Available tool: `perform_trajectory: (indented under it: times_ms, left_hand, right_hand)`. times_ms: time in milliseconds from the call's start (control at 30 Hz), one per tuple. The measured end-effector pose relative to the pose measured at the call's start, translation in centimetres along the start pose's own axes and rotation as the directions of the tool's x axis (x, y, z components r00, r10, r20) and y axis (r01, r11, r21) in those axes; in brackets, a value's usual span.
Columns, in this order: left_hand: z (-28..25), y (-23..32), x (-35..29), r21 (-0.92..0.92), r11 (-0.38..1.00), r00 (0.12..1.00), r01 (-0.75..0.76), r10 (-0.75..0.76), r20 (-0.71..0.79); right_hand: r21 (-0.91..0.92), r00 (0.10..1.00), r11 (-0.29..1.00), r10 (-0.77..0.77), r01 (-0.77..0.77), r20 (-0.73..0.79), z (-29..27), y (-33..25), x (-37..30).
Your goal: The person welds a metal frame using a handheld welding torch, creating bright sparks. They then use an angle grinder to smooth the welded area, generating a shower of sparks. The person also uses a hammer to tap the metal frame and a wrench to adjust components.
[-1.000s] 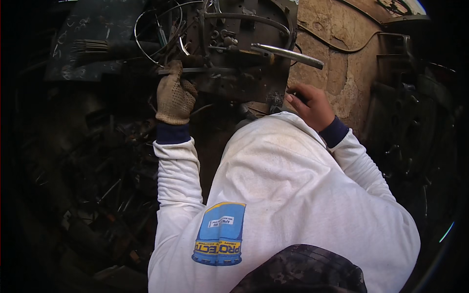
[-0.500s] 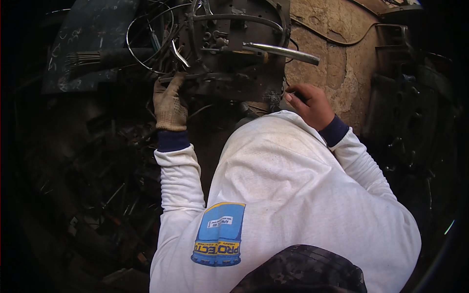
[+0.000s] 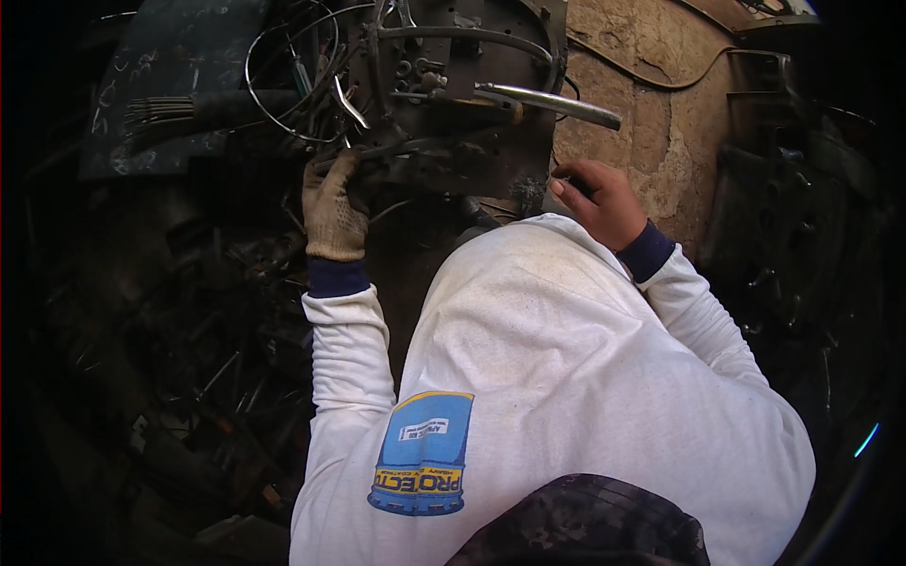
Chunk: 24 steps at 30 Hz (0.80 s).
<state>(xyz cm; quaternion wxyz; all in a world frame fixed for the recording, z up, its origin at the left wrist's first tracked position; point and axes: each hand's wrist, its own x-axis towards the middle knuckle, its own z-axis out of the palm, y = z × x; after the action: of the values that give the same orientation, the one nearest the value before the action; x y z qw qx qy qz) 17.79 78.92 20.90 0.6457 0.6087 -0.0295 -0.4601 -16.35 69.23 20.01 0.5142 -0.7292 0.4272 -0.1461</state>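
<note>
Bench point(image 3: 444, 177) is cluttered: nuts and bolts point(image 3: 420, 74) mid-bench, curved strap point(image 3: 472, 34) just far of them, silvery rod point(image 3: 557, 105) poking past the right edge. Wire loop point(image 3: 249, 75) just far of the left hand point(image 3: 335, 209), thin rods point(image 3: 156, 111) farther left. Left hand, gloved, clamped on the left end of a bar point(image 3: 415, 146): dark grey, long, narrow, over the bench's near part. Right hand point(image 3: 602, 200), bare, fingers curled near the right corner; too dark to tell if it grips anything.
</note>
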Motion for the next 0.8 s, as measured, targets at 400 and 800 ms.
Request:
perform_trajectory:
  times_ms: [400, 800]
  left_hand:
    - [-0.01, 0.34, 0.48, 0.053, 0.999, 0.995, -0.011, 0.006, 0.099]
    - [-0.19, 0.01, 0.29, 0.081, 0.997, 0.999, -0.006, 0.003, 0.032]
  right_hand:
    - [-0.027, 1.000, 1.000, 0.006, -0.006, 0.022, 0.63, -0.74, 0.27]
    - [-0.012, 1.000, 1.000, 0.016, -0.016, 0.008, 0.70, -0.78, 0.09]
